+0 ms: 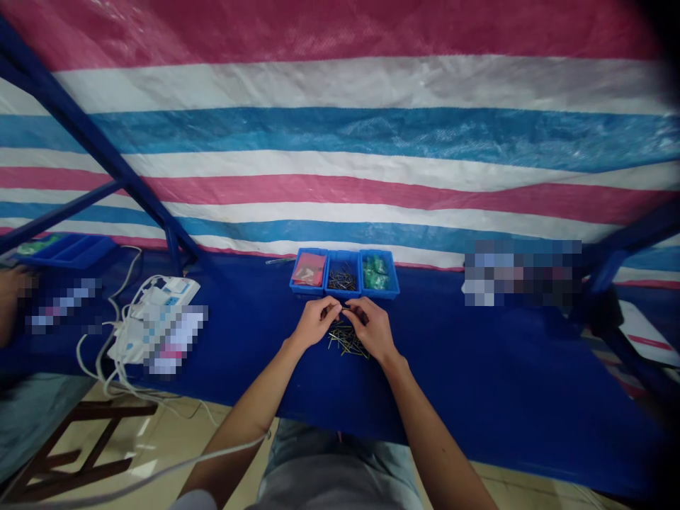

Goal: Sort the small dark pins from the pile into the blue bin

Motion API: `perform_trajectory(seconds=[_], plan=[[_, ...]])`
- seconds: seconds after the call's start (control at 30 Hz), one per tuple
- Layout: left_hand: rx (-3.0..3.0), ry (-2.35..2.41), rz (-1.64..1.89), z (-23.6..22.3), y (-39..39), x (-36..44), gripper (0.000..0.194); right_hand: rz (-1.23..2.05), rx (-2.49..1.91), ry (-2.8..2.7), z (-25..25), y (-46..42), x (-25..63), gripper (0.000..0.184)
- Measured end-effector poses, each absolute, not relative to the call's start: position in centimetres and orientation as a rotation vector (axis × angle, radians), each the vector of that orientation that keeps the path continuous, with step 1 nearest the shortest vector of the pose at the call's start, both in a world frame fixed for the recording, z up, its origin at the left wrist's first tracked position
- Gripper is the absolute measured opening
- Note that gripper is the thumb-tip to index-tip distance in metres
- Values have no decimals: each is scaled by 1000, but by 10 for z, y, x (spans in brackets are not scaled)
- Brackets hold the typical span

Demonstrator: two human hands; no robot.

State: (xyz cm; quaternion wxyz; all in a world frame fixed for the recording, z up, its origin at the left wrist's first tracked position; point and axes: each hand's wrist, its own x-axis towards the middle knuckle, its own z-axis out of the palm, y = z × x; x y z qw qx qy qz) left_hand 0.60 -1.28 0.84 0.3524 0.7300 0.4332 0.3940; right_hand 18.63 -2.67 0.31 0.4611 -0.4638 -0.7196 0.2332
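My left hand and my right hand meet just in front of the blue bins, fingertips pinched close together. Between them shows a thin, dark rod-like piece, too small to make out fully. Under my fingers a loose pile of thin, yellowish metal pins lies on the blue table. Three small blue bins stand side by side behind my hands. The left bin contains pink and pale pieces, the middle bin dark pins, and the right bin green pieces in clear plastic.
To the left, white power strips lie with tangled cables, some hanging over the table's front edge. Another person's hand is at the far left near a blue tray. A striped tarp hangs behind the table, between blue frame bars.
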Motion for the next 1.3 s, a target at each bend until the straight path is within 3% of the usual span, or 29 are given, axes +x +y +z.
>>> perform_trajectory(seconds=[1.07,1.3], plan=[[1899,1099,990,8,-12,8,29,576,-1172,-1887,1,-27,185,34],[1844,1137,1032,9,-11,7,32,586,-1153,-1836,3,-28,184,17]])
